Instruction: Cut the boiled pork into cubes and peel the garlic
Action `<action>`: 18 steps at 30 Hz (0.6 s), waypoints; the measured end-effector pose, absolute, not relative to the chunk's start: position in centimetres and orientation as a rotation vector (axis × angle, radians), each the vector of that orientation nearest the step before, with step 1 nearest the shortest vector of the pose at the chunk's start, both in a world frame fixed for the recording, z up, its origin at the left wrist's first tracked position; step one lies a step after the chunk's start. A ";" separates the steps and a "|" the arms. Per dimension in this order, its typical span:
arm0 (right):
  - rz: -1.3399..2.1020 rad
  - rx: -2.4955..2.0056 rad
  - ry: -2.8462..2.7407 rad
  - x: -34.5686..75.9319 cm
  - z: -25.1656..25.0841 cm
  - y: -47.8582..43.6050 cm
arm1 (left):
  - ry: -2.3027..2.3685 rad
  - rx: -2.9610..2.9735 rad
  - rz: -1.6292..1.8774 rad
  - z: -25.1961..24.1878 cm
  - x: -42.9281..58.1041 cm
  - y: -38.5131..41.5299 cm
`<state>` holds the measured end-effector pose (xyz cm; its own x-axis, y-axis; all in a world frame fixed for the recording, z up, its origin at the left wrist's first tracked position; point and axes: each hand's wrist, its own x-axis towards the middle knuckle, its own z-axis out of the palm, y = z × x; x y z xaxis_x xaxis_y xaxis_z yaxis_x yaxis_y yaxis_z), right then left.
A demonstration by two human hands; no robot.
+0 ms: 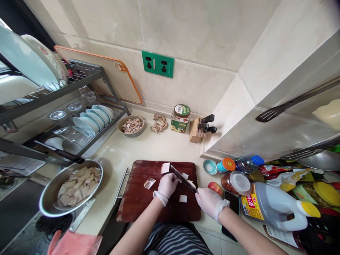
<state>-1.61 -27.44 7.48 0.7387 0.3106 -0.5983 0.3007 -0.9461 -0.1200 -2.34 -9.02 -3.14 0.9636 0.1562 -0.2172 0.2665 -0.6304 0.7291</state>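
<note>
My right hand, in a clear glove, is closed round the handle of a kitchen knife. The dark blade slants up and left over a reddish-brown cutting board. Close beside the blade is my left hand, also gloved, its fingers pressed together; what they hold, if anything, is hidden. A white block with a brown side lies just beyond the left fingers. Left of that hand rests a pale piece with brown skin. A white slice lies between the hands, and more white pieces sit by the blade.
A metal pan of pale slices stands left, below a dish rack. Behind the board are a bowl of garlic cloves, ginger, a green-labelled jar and a knife block. Jars, an apple and a jug crowd the right.
</note>
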 end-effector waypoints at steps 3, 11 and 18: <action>1.017 -2.903 -0.508 -1.3 7.6 -27.7 | 0.285 2.243 -0.128 -3.2 -2.7 -9.0; 1.082 -2.897 -0.587 -0.3 7.9 -27.7 | 0.249 2.332 -0.170 -3.1 -2.5 -9.5; 1.097 -2.888 -0.697 0.1 9.1 -28.6 | 0.309 2.405 -0.205 -2.8 -2.1 -9.6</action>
<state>0.10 -28.58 9.14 0.6634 0.3925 -0.6371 0.4100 -0.9029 -0.1293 -2.14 -9.57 -2.81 0.9591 0.1658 -0.2293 0.2755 -0.7315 0.6237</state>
